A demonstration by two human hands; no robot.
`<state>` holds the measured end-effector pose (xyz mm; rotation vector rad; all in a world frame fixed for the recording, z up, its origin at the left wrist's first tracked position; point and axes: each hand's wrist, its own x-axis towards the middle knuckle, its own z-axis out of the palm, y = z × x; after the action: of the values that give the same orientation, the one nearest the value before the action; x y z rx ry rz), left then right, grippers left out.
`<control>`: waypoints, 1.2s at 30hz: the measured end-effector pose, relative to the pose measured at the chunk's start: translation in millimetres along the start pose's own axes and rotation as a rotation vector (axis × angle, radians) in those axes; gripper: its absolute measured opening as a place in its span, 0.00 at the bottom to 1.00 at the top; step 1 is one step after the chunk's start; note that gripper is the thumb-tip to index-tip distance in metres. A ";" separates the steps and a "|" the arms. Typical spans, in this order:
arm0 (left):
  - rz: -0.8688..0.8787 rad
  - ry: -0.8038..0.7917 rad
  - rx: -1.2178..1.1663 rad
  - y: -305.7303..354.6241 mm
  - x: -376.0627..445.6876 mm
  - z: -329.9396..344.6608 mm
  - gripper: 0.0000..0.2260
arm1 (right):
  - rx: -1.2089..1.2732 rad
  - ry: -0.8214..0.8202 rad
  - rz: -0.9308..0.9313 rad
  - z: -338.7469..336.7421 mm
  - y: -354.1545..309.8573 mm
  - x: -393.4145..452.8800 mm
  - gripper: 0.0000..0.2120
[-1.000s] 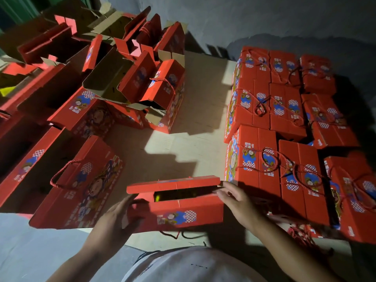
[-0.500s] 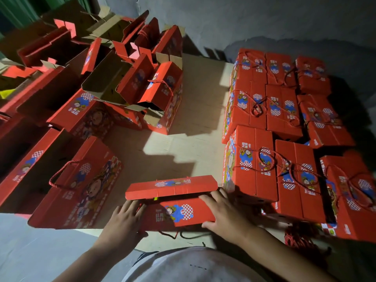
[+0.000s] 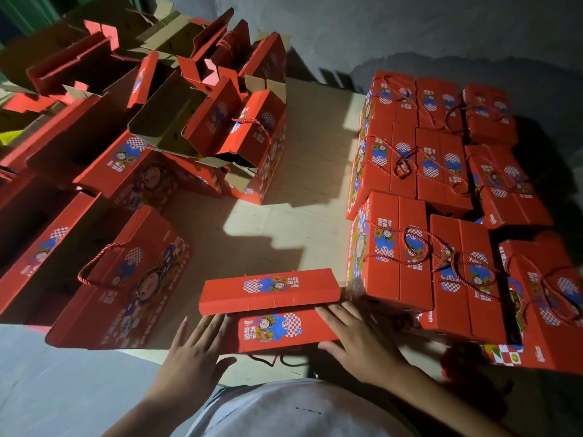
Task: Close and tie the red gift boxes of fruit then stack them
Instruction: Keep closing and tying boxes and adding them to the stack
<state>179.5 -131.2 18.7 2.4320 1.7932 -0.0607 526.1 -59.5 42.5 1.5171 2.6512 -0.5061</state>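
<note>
Two hands (image 3: 195, 351) (image 3: 356, 339) press one gift box (image 3: 271, 310)

Both hands flat on red box (image 3: 271, 313) flaps, tied boxes (image 3: 410, 247) rt.

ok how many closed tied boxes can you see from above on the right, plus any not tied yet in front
closed tied boxes on the right: 9
front box, flaps down, not yet tied: 1
total: 10
</note>
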 end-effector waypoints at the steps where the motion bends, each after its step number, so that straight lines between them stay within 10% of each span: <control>1: -0.011 -0.010 -0.025 1.7 -1.0 0.1 0.33 | 0.031 -0.016 0.001 5.4 1.6 -3.3 0.33; 12: -0.302 0.328 -0.511 -20.5 17.4 -17.5 0.03 | 0.397 0.389 0.377 -9.2 1.6 8.9 0.08; 16: -0.562 0.336 -0.650 -24.7 28.2 -19.5 0.26 | 0.470 0.321 0.400 -19.6 -4.2 31.1 0.28; 18: -0.427 0.287 -0.556 -28.9 31.0 -21.1 0.30 | 0.466 0.225 0.261 -21.8 -2.5 38.7 0.37; 22: -0.104 0.133 -0.345 -33.9 35.3 -21.8 0.25 | 0.366 0.087 0.100 -20.2 -0.2 44.1 0.31; 36: -0.053 -0.023 -0.146 -23.1 74.7 -20.2 0.35 | -0.156 0.026 -0.068 -18.5 -9.8 73.6 0.30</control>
<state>178.9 -51.2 29.4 2.2752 1.7845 0.0358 481.8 2.7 47.9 1.4043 2.6972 -0.2763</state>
